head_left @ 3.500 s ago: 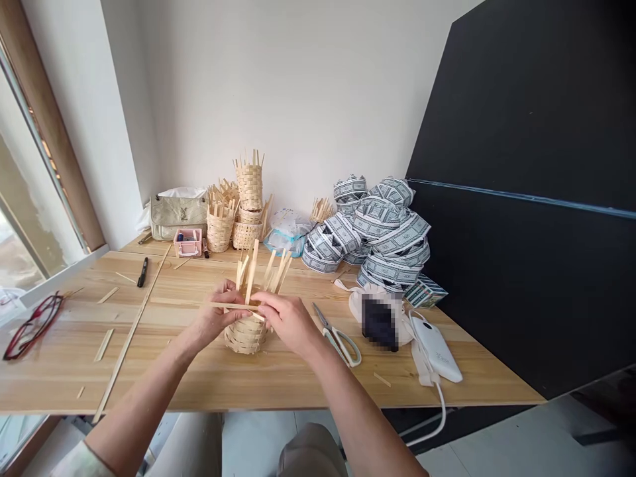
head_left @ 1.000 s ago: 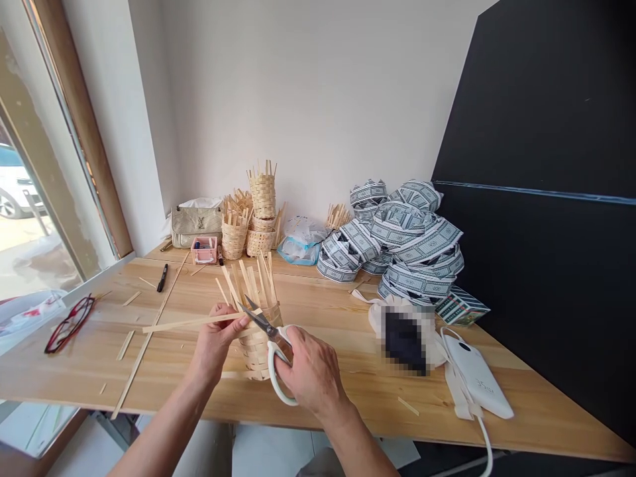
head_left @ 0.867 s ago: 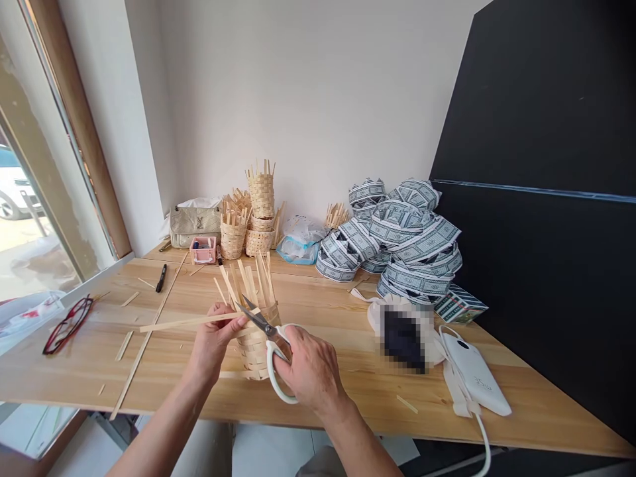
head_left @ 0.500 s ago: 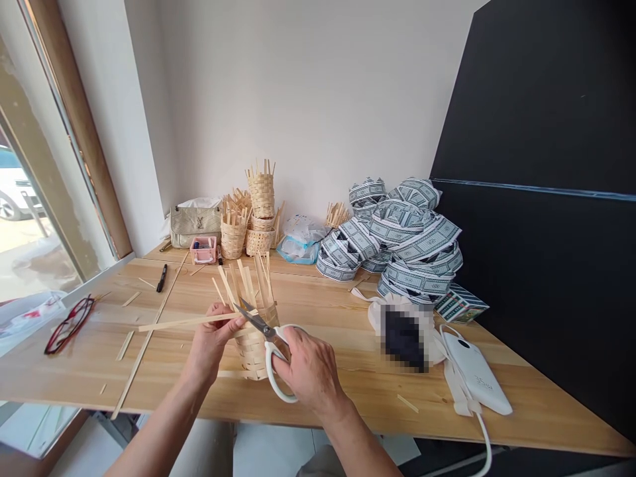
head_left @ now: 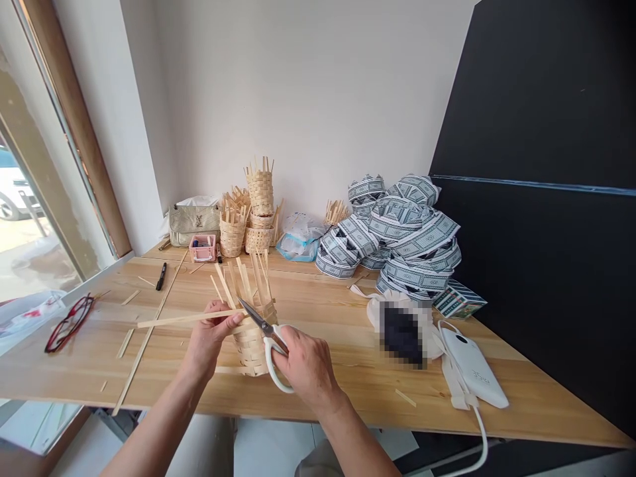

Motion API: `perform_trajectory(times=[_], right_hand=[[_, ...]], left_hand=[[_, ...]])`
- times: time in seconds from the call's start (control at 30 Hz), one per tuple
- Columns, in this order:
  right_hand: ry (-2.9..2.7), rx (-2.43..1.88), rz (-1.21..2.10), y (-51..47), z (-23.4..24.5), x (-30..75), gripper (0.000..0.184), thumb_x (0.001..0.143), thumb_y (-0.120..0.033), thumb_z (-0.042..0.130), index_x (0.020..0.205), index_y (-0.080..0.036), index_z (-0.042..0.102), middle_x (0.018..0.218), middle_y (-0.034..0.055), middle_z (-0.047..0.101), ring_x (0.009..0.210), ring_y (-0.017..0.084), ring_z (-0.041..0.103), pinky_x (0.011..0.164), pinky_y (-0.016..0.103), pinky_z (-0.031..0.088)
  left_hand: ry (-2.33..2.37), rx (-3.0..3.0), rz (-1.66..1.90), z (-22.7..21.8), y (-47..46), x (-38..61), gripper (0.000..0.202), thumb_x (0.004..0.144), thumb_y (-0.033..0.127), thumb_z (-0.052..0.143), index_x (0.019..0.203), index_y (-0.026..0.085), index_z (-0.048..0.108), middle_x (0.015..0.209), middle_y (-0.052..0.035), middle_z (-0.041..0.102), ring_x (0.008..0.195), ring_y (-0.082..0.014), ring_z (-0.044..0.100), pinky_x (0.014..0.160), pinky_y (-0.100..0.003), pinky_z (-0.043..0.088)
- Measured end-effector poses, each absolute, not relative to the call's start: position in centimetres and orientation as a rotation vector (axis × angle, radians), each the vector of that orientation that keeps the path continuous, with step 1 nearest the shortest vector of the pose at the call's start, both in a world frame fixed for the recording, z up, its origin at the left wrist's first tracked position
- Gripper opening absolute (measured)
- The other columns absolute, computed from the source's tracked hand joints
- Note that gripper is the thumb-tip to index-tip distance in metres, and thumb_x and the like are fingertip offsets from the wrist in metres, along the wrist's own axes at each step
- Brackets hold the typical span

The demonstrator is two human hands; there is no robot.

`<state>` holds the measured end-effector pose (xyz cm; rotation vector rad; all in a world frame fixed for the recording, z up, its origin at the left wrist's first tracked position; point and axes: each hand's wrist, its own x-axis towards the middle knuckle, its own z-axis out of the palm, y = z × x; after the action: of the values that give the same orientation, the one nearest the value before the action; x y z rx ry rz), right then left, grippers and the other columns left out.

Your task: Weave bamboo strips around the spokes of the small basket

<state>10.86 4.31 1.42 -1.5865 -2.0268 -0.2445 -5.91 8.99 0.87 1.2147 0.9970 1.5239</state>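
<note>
In the head view, my left hand (head_left: 207,339) pinches a flat pale wooden strip (head_left: 171,320) between thumb and fingers; its long end points left. Right behind the hand stands a woven splint basket (head_left: 251,351) with loose upright strips at its top. My left fingers are against its side, but whether they also grip it I cannot tell. My right hand (head_left: 309,368) is wrapped round the white handles of a pair of scissors (head_left: 268,331). Their dark blades are together, tips beside my left thumb and in front of the basket.
More woven baskets (head_left: 232,235) stand at the back near a pink box (head_left: 203,249) and a beige bag (head_left: 193,224). Patterned bands (head_left: 397,225) are piled at the right, with a power bank (head_left: 474,368) nearer. Glasses (head_left: 69,323), a marker (head_left: 161,277) and a long strip (head_left: 149,334) lie left.
The scissor blades have gone from apart to together, and the right fingers have drawn in. The short strip end by the blades no longer shows. My left hand has hardly moved.
</note>
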Motion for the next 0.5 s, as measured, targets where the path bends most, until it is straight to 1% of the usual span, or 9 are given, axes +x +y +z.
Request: perform_trajectory(times=[0.07,0.13,0.23,0.3,0.37,0.5], right_hand=[[-2.007,-1.569,-0.227,4.2,1.4,11.3,0.013,0.077,-0.027,0.056,0.067,-0.019,0.057,0.058,0.0000,0.064,0.052,0.013,0.058,0.049,0.024,0.025],[-1.944,-1.605,-0.211,4.0,1.5,12.4,0.018,0.082,-0.032,0.052,0.072,-0.019,0.058,0.061,0.0013,0.065,0.054,0.013,0.059,0.051,0.023,0.028],[-1.821,-1.897,-0.205,4.0,1.5,15.0,0.024,0.085,-0.037,0.048,0.077,-0.019,0.060,0.064,0.0044,0.067,0.056,0.016,0.060,0.050,0.024,0.030],[-1.795,-2.162,-0.178,4.3,1.0,16.9,0.025,0.085,-0.036,0.047,0.075,-0.019,0.062,0.066,0.0072,0.069,0.057,0.019,0.062,0.048,0.025,0.028],[-1.808,-2.329,-0.144,4.7,0.2,18.7,0.025,0.085,-0.035,0.047,0.073,-0.019,0.063,0.068,0.0094,0.069,0.059,0.021,0.063,0.048,0.026,0.028],[-1.908,-2.348,-0.117,5.2,-1.8,21.0,0.017,0.082,-0.028,0.051,0.078,-0.017,0.064,0.072,0.0116,0.070,0.063,0.023,0.064,0.051,0.027,0.032]], left_hand=[[0.999,1.203,1.536,0.9,9.2,-6.1,0.026,0.056,0.036,0.076,0.057,0.016,0.060,0.068,-0.0001,0.050,0.070,-0.0160,0.045,0.064,-0.027,0.034],[1.006,1.178,1.554,0.9,9.5,-6.4,0.027,0.055,0.036,0.077,0.057,0.016,0.059,0.067,0.0005,0.049,0.068,-0.0155,0.045,0.063,-0.027,0.035],[1.022,1.188,1.565,1.0,9.7,-7.1,0.027,0.055,0.036,0.077,0.056,0.016,0.059,0.067,0.0012,0.048,0.068,-0.0147,0.044,0.063,-0.026,0.035],[1.024,1.244,1.541,1.2,9.7,-7.4,0.026,0.057,0.036,0.076,0.056,0.016,0.060,0.070,0.0004,0.048,0.070,-0.0154,0.045,0.064,-0.026,0.035],[1.024,1.328,1.504,1.5,9.6,-7.5,0.026,0.058,0.037,0.075,0.053,0.016,0.061,0.070,-0.0006,0.047,0.072,-0.0165,0.045,0.066,-0.027,0.036],[1.012,1.474,1.462,2.0,9.4,-7.3,0.028,0.059,0.039,0.075,0.049,0.017,0.060,0.066,-0.0011,0.045,0.071,-0.0172,0.043,0.065,-0.027,0.035]])
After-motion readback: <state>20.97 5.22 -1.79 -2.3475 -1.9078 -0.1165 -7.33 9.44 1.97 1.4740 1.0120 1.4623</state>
